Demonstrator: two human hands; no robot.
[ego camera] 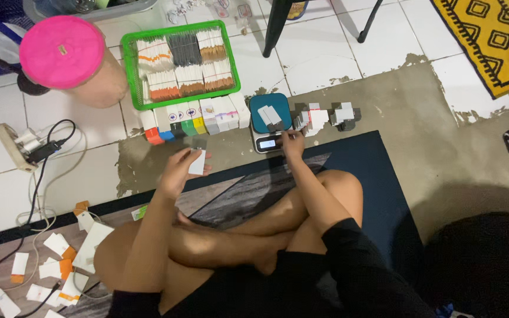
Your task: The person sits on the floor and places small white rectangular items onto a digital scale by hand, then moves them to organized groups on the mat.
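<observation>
- A person sits cross-legged on a dark mat (378, 194) on a tiled floor, seen from above; all places below are given from the small digital scale (270, 122) in front of them.
- The scale has a teal square platform with a few small white packets (269, 115) lying on it, and a lit display on its near edge.
- The right hand (293, 141) reaches to the near right corner of the scale, fingers bent down at the display end; what it grips, if anything, cannot be told.
- The left hand (179, 171) is near and to the left of the scale, raised off the floor, fingers closed around a small white packet (197, 163).
- Just right of the scale lies a cluster of white packets and dark small boxes (325, 116).
- Just left of the scale stands a row of small boxes (195, 121) with coloured ends.
- Beyond that row, a green basket (179, 63) holds upright bundles of packets.
- Farther left is a round container with a pink lid (62, 52).
- Well to the near left, loose white and orange wrappers (54, 268) are scattered on the floor, beside a power strip (16, 144) with cables.
</observation>
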